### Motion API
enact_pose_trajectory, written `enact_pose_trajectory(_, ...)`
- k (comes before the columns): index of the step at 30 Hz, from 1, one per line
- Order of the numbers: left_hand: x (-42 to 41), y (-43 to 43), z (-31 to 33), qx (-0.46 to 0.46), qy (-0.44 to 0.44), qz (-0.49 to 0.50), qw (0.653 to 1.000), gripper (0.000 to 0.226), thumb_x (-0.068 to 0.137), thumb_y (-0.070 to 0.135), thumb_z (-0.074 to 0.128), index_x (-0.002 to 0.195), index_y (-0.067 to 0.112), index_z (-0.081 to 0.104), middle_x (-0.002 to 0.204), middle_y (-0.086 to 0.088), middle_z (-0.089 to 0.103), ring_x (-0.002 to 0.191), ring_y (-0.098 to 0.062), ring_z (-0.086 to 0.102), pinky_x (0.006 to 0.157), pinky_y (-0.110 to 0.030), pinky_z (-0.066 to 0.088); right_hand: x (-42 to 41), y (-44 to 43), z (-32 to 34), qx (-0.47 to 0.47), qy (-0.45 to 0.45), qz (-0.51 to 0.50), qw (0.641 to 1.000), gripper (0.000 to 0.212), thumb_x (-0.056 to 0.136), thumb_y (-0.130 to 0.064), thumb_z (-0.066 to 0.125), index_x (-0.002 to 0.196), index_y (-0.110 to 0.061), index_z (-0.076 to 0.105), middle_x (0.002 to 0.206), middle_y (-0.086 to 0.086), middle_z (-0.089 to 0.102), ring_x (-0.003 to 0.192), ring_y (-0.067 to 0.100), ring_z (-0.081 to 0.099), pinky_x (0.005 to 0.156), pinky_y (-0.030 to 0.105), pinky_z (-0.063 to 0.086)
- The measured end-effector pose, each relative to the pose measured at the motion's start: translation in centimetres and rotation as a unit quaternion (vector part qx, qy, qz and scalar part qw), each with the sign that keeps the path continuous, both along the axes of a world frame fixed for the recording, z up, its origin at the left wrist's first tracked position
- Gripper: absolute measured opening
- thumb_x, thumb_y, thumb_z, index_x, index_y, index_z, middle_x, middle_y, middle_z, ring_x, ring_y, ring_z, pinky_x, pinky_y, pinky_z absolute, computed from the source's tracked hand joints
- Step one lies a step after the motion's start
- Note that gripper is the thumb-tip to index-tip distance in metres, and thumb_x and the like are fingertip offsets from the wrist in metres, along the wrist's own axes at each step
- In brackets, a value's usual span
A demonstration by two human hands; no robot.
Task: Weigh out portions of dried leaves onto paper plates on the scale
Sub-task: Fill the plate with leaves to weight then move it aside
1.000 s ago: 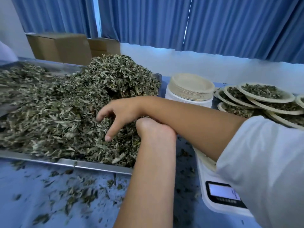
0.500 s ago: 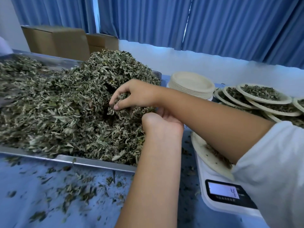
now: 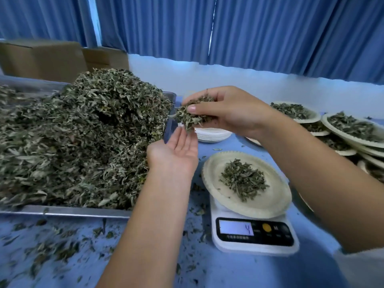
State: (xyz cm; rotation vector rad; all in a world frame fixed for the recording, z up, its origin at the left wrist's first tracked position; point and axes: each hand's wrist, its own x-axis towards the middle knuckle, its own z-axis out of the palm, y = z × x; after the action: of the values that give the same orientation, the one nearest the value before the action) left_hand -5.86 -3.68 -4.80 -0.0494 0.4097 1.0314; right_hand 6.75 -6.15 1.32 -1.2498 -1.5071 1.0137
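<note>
A bunch of dried leaves (image 3: 190, 118) is pinched in the right hand (image 3: 228, 113), with the fingers and thumb curled round it. The left hand (image 3: 176, 151) is held flat and open just under the bunch, palm up, and nothing is gripped in it. It cannot be told if the lowest leaves touch its fingertips. Both hands are held up above the table (image 3: 228, 273), between the big pile (image 3: 83, 138) and the scale (image 3: 254, 235). The bunch is held up and to the left of the paper plate (image 3: 270, 204), not over it. The plate is set on the scale, below the right wrist, and a small heap of leaves (image 3: 244, 180) is seen in its middle. A 4 is shown on the little screen of the scale. Just behind the hands, a stack of empty plates (image 3: 214, 135) is partly hidden. To the left, the big pile of leaves is heaped in a metal tray (image 3: 62, 213). Loose bits of leaf (image 3: 52, 246) are spread on the blue table in front of the tray. Far to the right, full plates (image 3: 307, 120) are stacked one over the other. At the back, brown boxes (image 3: 41, 59) and blue curtains (image 3: 270, 28) are seen.
</note>
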Motion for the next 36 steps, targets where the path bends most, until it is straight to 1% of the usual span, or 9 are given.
enact_pose_trajectory(3,0.9,-1.4,0.4,0.034,0.028,-0.027,0.999,0.051,0.104,0.029,0.022,0.109,-0.008,0.057,0.108,-0.019,0.061,0.111,-0.029,0.057,0.087,-0.037,0.045,2.9,-3.7,-0.5,-0.011,-0.017,-0.036,0.999,0.015,0.086,-0.006,0.068,0.100,-0.008,0.072,0.087,0.004,0.074,0.083,0.011,0.070,0.077,0.024,0.058)
enact_pose_trajectory(6,1.9,-2.5,0.6,0.066,0.078,-0.057,0.993,0.051,0.104,0.030,0.023,0.101,-0.007,0.058,0.103,-0.018,0.064,0.094,-0.028,0.059,0.085,-0.035,0.047,4.6,-6.4,-1.2,-0.016,-0.071,-0.068,0.995,0.015,0.085,-0.007,0.071,0.100,-0.008,0.073,0.074,-0.006,0.072,0.071,0.003,0.068,0.065,0.014,0.054)
enact_pose_trajectory(11,2.9,-3.8,0.4,0.099,0.107,-0.091,0.985,0.048,0.103,0.027,0.025,0.108,-0.008,0.057,0.115,-0.019,0.062,0.111,-0.030,0.059,0.088,-0.036,0.048,5.8,-7.6,-2.0,-0.036,-0.171,-0.075,0.982,0.012,0.082,-0.006,0.073,0.093,-0.011,0.071,0.086,0.002,0.068,0.074,0.007,0.065,0.071,0.015,0.053)
enact_pose_trajectory(18,3.0,-3.6,-0.1,0.117,0.116,-0.089,0.982,0.047,0.103,0.027,0.027,0.104,-0.009,0.057,0.111,-0.022,0.064,0.106,-0.032,0.061,0.081,-0.036,0.053,5.9,-7.6,-2.5,0.029,-0.274,-0.075,0.958,0.014,0.077,-0.016,0.080,0.083,-0.024,0.069,0.064,-0.025,0.061,0.056,-0.009,0.052,0.059,0.003,0.038)
enact_pose_trajectory(21,2.9,-3.5,-0.3,0.115,0.113,-0.088,0.983,0.047,0.103,0.027,0.027,0.108,-0.009,0.057,0.112,-0.022,0.064,0.104,-0.032,0.062,0.079,-0.037,0.054,5.7,-7.5,-2.7,0.028,-0.314,-0.064,0.947,0.013,0.076,-0.026,0.080,0.083,-0.029,0.070,0.064,-0.026,0.061,0.060,-0.008,0.051,0.061,0.007,0.039)
enact_pose_trajectory(26,2.9,-3.5,-0.4,0.115,0.125,-0.086,0.982,0.047,0.103,0.027,0.028,0.107,-0.009,0.058,0.108,-0.022,0.066,0.104,-0.032,0.063,0.080,-0.038,0.055,5.8,-7.7,-2.8,-0.030,-0.420,-0.044,0.906,0.023,0.075,-0.045,0.077,0.094,-0.034,0.072,0.081,-0.017,0.066,0.075,-0.003,0.058,0.073,0.018,0.044)
enact_pose_trajectory(30,2.8,-3.3,-0.4,0.108,0.122,-0.083,0.983,0.048,0.104,0.028,0.027,0.108,-0.009,0.058,0.107,-0.022,0.066,0.103,-0.032,0.063,0.081,-0.038,0.055,5.9,-8.3,-1.9,-0.031,-0.359,-0.038,0.932,0.024,0.076,-0.050,0.072,0.090,-0.031,0.075,0.085,-0.015,0.072,0.080,-0.004,0.063,0.077,0.014,0.048)
enact_pose_trajectory(33,2.7,-3.2,-0.3,0.105,0.121,-0.080,0.984,0.048,0.104,0.028,0.027,0.108,-0.008,0.058,0.107,-0.021,0.067,0.103,-0.032,0.064,0.081,-0.038,0.055,6.1,-8.3,-1.8,0.016,-0.316,-0.074,0.946,0.015,0.083,-0.039,0.071,0.088,-0.025,0.076,0.082,-0.011,0.073,0.073,-0.006,0.061,0.070,0.008,0.046)
enact_pose_trajectory(36,2.6,-3.2,-0.3,0.103,0.120,-0.079,0.984,0.048,0.104,0.028,0.027,0.106,-0.008,0.059,0.105,-0.021,0.067,0.102,-0.032,0.064,0.080,-0.038,0.055,5.9,-8.1,-2.0,0.038,-0.346,-0.079,0.934,0.004,0.084,-0.024,0.072,0.086,-0.023,0.076,0.080,-0.013,0.072,0.068,-0.006,0.059,0.067,0.006,0.045)
